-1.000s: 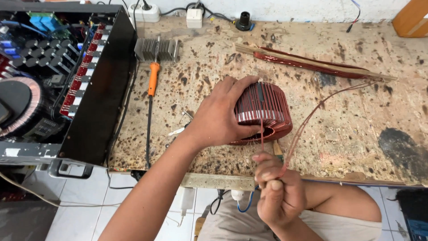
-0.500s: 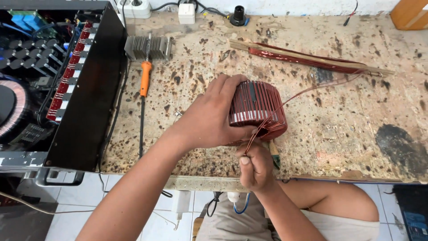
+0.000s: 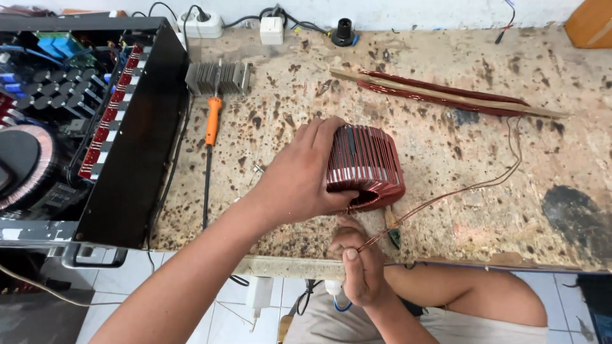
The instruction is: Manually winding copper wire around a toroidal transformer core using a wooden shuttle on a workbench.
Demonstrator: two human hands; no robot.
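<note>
Compared with half a second ago: drawn back toward the body and off the coil's lower face, with the wire now pulled out longer and straighter — so goes the right hand (image 3: 358,262), nearest the camera at the bench's front edge. Closed in a pinch on the copper wire (image 3: 446,194), thumb pressed down on the strands against the curled fingers. Running from that pinch up into the underside of the toroidal coil (image 3: 368,167), and out the other way in a long loose loop across the speckled workbench (image 3: 446,83) toward the right. Just beyond, resting on the bench near its front edge, tipped a little toward the camera: the coil itself, a thick ring wrapped in dark red enamelled turns. Clamped on its left flank by the left hand (image 3: 299,175), fingers draped over the top, palm against the side. Probably heavy and rigid for its size, so best steadied with a whole palm on the outer wall, not by the turns; likely smooth and a bit slippery on the enamel. Wire by contrast thin, springy, prone to kinking and scratching, so better taken close to the core under steady tension. Farther back, an orange-handled screwdriver (image 3: 211,127), a finned heatsink (image 3: 217,78), a long wooden winding shuttle (image 3: 446,94) loaded with red wire. At far left, an open amplifier chassis (image 3: 83,121).
</note>
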